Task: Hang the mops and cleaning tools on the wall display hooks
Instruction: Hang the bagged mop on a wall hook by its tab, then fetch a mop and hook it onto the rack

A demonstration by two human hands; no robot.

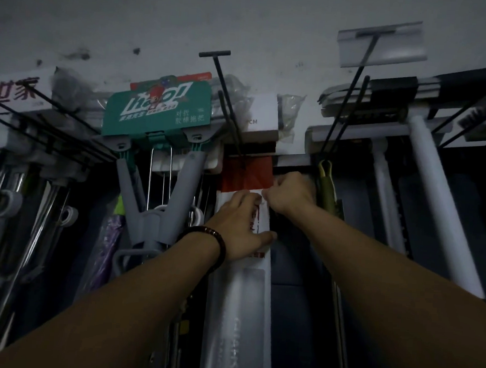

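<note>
A long white packaged cleaning tool (239,311) with a red header card (244,174) hangs upright at the middle of the wall display. Its red top sits at a black wire hook (227,97) that juts out from the wall. My left hand (243,226), a beaded bracelet on the wrist, lies across the front of the package with the thumb around its right edge. My right hand (289,193) pinches the package's upper right edge just under the red card.
A teal-boxed sponge mop (158,110) with a grey forked frame hangs to the left. More boxed mops fill the far left. At the right hang white mop poles (434,201), an olive loop (325,186) and a hook with a blank price tag (382,46).
</note>
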